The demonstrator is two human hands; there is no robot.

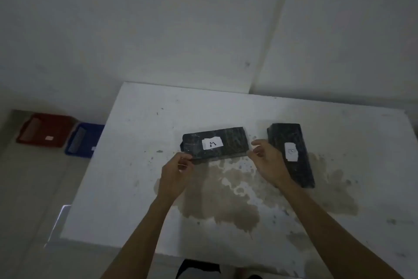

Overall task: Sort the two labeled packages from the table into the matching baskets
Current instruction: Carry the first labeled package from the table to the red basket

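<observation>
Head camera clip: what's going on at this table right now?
A person's left hand and right hand grip the ends of a black labeled package on the stained white table. A second labeled package lies to its right, untouched. The red basket and blue basket sit on the floor to the left. Nothing is sorted yet.

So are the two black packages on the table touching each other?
Apart. The head view shows bare table and the right hand's fingers between the left package and the right package.
</observation>
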